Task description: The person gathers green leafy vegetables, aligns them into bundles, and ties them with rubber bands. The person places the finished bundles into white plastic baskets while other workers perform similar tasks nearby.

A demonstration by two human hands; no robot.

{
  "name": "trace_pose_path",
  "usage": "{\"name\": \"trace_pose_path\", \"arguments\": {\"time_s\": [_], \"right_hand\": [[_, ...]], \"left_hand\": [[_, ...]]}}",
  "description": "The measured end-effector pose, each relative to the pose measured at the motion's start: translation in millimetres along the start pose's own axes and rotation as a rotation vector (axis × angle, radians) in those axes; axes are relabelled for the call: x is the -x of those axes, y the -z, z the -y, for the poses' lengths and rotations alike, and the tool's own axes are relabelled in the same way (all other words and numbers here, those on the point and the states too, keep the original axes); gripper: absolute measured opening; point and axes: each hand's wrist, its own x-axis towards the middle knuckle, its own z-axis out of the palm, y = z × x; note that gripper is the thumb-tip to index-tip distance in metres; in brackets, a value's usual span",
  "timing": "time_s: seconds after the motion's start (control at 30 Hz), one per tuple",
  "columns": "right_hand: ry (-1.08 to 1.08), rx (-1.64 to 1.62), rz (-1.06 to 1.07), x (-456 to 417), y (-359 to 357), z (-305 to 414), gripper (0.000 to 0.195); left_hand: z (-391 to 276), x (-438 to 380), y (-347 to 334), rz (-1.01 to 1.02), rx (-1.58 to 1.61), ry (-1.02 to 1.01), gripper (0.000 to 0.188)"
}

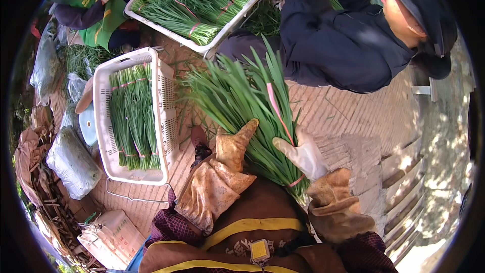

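A large bundle of garlic chives slants across my lap, leaf tips away from me and pale stem ends close to my apron. My left hand, in a stained tan glove, grips its left side; some fingers are hidden among the leaves. On the right side, my right hand, in a whitish glove, clasps the same bundle with the thumb on top. One pink tie circles the stems near the base. A longer pink strip runs along the leaves up from my right hand.
To the left stands a white plastic crate with tied chive bundles. Another filled crate lies ahead. A co-worker in a dark jacket sits close at right; another wears a green apron. Stuffed plastic bags and a carton lie left.
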Motion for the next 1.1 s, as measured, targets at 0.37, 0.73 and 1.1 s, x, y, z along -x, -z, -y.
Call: {"name": "trace_pose_path", "arguments": {"time_s": [0.37, 0.73, 1.1], "right_hand": [[-0.179, 0.001, -0.02, 8.0, 5.0, -5.2, 0.066], [0.118, 0.114, -0.002, -1.0, 9.1, -8.3, 0.029], [0.261, 0.162, -0.064, 19.6, 7.8, -18.1, 0.015]], "left_hand": [[81.5, 0.9, 86.6, 0.228, 0.343, 0.129, 0.054], [-9.7, 35.6, 3.4, 0.1, 0.106, -0.034, 0.039], [-55.2, 21.4, 42.7, -0.53, 0.166, -0.069, 0.037]]}}
